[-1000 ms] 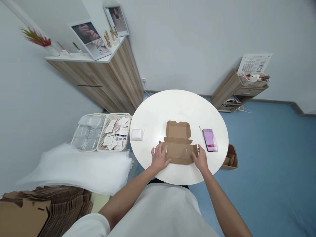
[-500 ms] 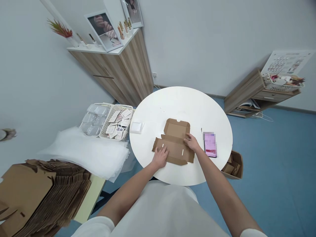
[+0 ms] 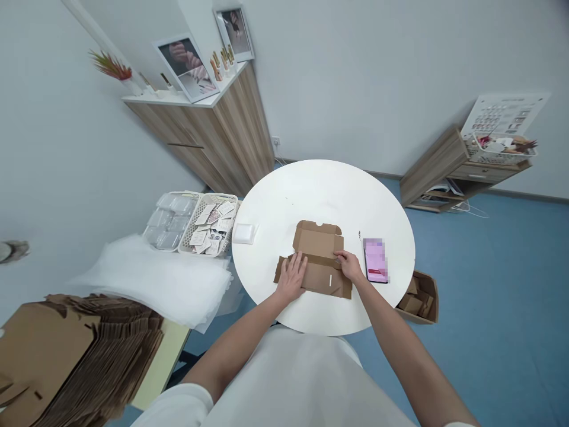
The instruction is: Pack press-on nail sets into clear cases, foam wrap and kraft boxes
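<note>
A flat, partly folded brown cardboard box (image 3: 318, 243) lies on the round white table (image 3: 329, 184). My left hand (image 3: 291, 277) rests on its left part, fingers stretched out and flat. On the right side, my right hand (image 3: 349, 265) pinches a side flap near the crease between the two main panels. A phone (image 3: 376, 261) with a pink screen lies just right of my right hand. To the left, a small white packet (image 3: 244, 233) sits near the table's edge.
Left of the table stand a white basket of cards (image 3: 212, 228) and a basket of clear plastic packs (image 3: 171, 216). White foam sheets (image 3: 155, 276) and stacked flat cardboard (image 3: 102, 356) lie nearer. A carton with small boxes (image 3: 420, 299) is on the floor at right.
My left hand has slid up the cardboard toward the crease. The fingers of my right hand have closed on the side flap, and the front edge flap looks folded inward.
</note>
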The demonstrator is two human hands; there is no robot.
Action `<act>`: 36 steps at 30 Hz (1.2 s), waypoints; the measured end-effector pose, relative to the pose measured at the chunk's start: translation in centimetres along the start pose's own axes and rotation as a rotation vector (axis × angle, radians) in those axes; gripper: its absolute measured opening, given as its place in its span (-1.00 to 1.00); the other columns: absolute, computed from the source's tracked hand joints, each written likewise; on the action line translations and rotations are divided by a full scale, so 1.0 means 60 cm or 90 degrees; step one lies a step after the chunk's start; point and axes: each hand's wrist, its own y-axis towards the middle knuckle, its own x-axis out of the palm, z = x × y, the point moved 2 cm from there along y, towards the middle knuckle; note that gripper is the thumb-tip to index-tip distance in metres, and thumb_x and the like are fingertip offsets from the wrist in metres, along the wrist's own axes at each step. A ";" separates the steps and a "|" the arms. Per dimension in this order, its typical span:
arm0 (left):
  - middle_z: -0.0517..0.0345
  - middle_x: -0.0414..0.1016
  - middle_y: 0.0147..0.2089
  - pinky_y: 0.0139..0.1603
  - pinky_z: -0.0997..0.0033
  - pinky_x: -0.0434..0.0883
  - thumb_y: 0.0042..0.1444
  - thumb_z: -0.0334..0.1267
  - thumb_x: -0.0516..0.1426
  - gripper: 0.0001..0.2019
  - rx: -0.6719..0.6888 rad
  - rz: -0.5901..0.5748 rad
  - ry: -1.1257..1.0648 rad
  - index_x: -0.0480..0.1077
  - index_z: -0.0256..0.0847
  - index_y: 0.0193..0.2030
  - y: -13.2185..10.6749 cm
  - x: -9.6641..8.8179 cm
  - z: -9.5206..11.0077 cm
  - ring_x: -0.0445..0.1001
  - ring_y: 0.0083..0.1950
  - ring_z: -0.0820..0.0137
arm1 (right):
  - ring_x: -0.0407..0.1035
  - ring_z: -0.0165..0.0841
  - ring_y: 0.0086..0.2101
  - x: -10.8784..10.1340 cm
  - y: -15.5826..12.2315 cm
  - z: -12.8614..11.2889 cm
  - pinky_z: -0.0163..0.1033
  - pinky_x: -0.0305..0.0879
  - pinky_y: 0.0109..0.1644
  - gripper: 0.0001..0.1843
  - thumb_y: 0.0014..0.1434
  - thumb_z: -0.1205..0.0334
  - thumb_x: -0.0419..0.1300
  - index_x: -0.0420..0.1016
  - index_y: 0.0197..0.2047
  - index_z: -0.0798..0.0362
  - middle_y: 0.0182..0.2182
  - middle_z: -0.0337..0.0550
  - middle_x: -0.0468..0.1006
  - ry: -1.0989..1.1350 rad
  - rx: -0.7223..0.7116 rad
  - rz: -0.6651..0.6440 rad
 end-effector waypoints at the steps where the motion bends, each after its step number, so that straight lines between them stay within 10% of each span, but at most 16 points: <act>1: -0.10 -0.42 0.32 0.19 -0.02 -0.25 -0.24 -0.08 0.17 0.00 0.014 0.002 0.014 -0.35 -0.27 0.26 0.004 -0.002 0.001 -0.41 0.30 0.08 | 0.33 -0.34 -0.15 0.000 -0.003 0.000 -0.17 0.20 -0.03 -0.71 0.03 0.26 -0.02 0.46 -0.22 0.01 -0.17 -0.17 0.48 0.005 -0.003 0.001; 12: -0.04 -0.29 0.31 0.17 -0.15 -0.33 -0.25 -0.11 0.18 -0.02 0.044 -0.046 0.032 -0.30 -0.25 0.26 0.019 0.010 -0.001 -0.50 0.29 0.10 | 0.26 -0.30 -0.07 0.007 -0.048 -0.032 -0.13 0.13 0.01 -0.65 0.10 0.22 -0.09 0.33 -0.06 -0.01 -0.05 -0.12 0.36 -0.167 -0.024 -0.052; 15: -0.05 -0.27 0.31 0.17 -0.15 -0.32 -0.27 -0.12 0.20 -0.01 0.045 -0.050 0.016 -0.29 -0.22 0.26 0.021 0.008 -0.003 -0.47 0.29 0.08 | -0.04 -0.14 0.12 0.006 -0.068 -0.054 0.01 -0.10 0.11 -0.40 0.02 0.04 0.03 0.08 0.14 -0.01 0.16 -0.02 0.05 -0.372 -0.117 0.051; 18: -0.06 -0.26 0.31 0.17 -0.14 -0.32 -0.30 -0.15 0.22 0.01 0.050 -0.045 -0.005 -0.28 -0.21 0.26 0.022 0.006 -0.005 -0.43 0.30 0.07 | -0.25 -0.10 0.18 0.022 -0.087 -0.070 0.05 -0.29 0.15 -0.09 -0.14 -0.13 0.13 -0.12 0.22 0.00 0.23 -0.01 -0.18 -0.512 -0.260 -0.038; 22: -0.08 -0.23 0.30 0.17 -0.14 -0.30 -0.29 -0.19 0.22 -0.01 0.056 -0.042 -0.021 -0.26 -0.21 0.25 0.022 0.005 -0.006 -0.40 0.30 0.07 | -0.35 -0.06 0.19 0.056 -0.101 -0.065 0.09 -0.43 0.16 0.18 -0.33 -0.21 0.21 -0.29 0.25 0.05 0.24 0.04 -0.23 -0.628 -0.312 -0.160; 29: -0.12 -0.26 0.31 0.16 -0.14 -0.32 -0.42 -0.01 0.26 0.11 0.047 -0.024 -0.030 -0.24 -0.23 0.25 0.014 -0.009 -0.005 -0.46 0.29 0.01 | -0.36 -0.08 0.20 0.082 -0.100 -0.045 0.15 -0.52 0.16 0.19 -0.32 -0.09 0.26 -0.34 0.25 0.06 0.24 0.00 -0.21 -0.697 -0.300 -0.132; 36: -0.20 -0.37 0.31 0.14 -0.08 -0.11 -0.13 0.15 0.06 -0.08 -0.294 0.072 -0.186 -0.30 -0.25 0.26 -0.049 -0.010 -0.088 -0.33 0.29 0.03 | -0.38 -0.11 0.20 0.087 -0.091 -0.045 0.17 -0.51 0.15 0.23 -0.33 -0.08 0.26 -0.39 0.25 0.08 0.24 0.03 -0.22 -0.676 -0.286 -0.131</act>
